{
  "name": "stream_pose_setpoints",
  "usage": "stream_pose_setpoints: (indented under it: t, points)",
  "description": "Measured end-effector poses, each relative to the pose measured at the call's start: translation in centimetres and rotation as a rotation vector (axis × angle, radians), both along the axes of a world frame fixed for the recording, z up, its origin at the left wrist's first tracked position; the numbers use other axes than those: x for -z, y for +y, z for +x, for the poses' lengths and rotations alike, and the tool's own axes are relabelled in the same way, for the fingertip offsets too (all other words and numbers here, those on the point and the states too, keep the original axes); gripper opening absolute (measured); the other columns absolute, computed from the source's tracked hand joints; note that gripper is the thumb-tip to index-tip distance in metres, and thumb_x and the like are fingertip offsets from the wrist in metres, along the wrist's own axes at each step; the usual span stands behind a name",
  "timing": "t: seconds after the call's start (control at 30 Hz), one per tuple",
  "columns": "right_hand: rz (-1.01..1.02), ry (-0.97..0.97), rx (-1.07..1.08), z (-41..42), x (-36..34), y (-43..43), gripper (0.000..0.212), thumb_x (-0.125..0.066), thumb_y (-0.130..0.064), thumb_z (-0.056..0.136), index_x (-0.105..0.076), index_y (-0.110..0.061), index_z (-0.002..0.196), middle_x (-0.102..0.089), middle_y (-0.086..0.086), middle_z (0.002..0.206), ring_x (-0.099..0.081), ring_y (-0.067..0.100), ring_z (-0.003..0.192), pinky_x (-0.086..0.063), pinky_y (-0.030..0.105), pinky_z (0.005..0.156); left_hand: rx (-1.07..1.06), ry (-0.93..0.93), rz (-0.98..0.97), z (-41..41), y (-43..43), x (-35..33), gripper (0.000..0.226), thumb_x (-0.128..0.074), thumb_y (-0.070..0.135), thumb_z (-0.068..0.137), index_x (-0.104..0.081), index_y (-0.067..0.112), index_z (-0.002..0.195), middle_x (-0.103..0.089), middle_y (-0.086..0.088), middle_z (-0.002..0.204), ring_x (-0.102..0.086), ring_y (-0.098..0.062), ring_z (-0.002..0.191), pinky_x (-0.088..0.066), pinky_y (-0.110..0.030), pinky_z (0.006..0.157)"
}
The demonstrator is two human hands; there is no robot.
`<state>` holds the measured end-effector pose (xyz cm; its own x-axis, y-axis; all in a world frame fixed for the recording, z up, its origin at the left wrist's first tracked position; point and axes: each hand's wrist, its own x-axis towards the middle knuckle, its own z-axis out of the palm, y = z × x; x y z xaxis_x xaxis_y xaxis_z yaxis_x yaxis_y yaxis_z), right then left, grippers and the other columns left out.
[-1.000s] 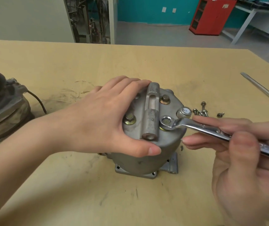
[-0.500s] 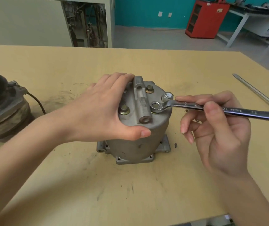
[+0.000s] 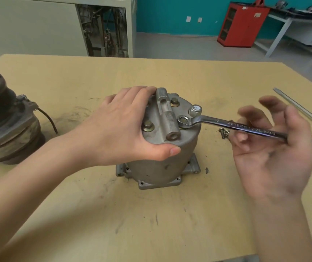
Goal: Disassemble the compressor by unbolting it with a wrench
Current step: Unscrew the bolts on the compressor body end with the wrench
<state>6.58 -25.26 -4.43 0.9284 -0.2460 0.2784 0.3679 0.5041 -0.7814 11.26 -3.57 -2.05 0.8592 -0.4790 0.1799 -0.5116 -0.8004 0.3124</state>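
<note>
A grey metal compressor [image 3: 161, 163] stands upright on the table. My left hand [image 3: 117, 129] grips its top, fingers over the far edge and thumb curled round the front rim. The ring end of a steel wrench [image 3: 227, 125] sits over a bolt on the right of the top face, beside a capped fitting [image 3: 195, 110]. Two other bolts [image 3: 147, 125] show on the top. My right hand [image 3: 270, 167] is palm-up and blurred, its fingers spread. The wrench handle lies across those fingers and passes under the thumb.
Loose bolts [image 3: 224, 132] lie on the table just right of the compressor, behind the wrench. A long screwdriver [image 3: 298, 107] lies at the far right. A second, dirty compressor [image 3: 2, 125] with a cable stands at the left edge.
My right hand has loosened from pinching the wrench handle to spread fingers. The wrench handle has swung a little toward me. My left hand stays on the compressor.
</note>
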Motion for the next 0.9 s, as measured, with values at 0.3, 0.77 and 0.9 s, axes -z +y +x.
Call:
stream_pose_setpoints:
  t: [0.3, 0.77, 0.9]
  points:
    - [-0.178, -0.025, 0.057, 0.4, -1.8, 0.1, 0.072, -0.017, -0.044, 0.102, -0.066, -0.019, 0.055, -0.065, 0.004, 0.056, -0.051, 0.015, 0.041, -0.036, 0.013, 0.043, -0.002, -0.008, -0.005, 0.0, 0.0, 0.0, 0.122, -0.032, 0.091, 0.05, -0.022, 0.022, 0.15, -0.033, 0.011, 0.147, -0.023, -0.003, 0.131, -0.019, -0.024, 0.102]
    - [-0.303, -0.115, 0.243, -1.3, -2.2, 1.0, 0.068, -0.015, -0.03, 0.104, -0.07, -0.014, 0.067, -0.067, 0.004, 0.062, -0.061, 0.016, 0.048, -0.046, 0.017, 0.046, -0.014, -0.031, -0.001, 0.0, 0.0, 0.2, 0.123, -0.029, 0.093, 0.05, -0.021, 0.021, 0.15, -0.032, 0.011, 0.147, -0.017, 0.002, 0.127, -0.015, -0.023, 0.101]
    - [-0.325, -0.082, 0.227, -3.2, -1.8, 3.5, 0.056, -0.048, -0.064, 0.086, -0.073, -0.016, 0.07, -0.069, 0.006, 0.067, -0.065, 0.022, 0.053, -0.051, 0.022, 0.05, -0.038, -0.043, 0.009, -0.2, -0.2, 0.2, 0.123, -0.027, 0.093, 0.05, -0.021, 0.021, 0.15, -0.032, 0.011, 0.148, -0.016, 0.002, 0.129, -0.016, -0.03, 0.11]
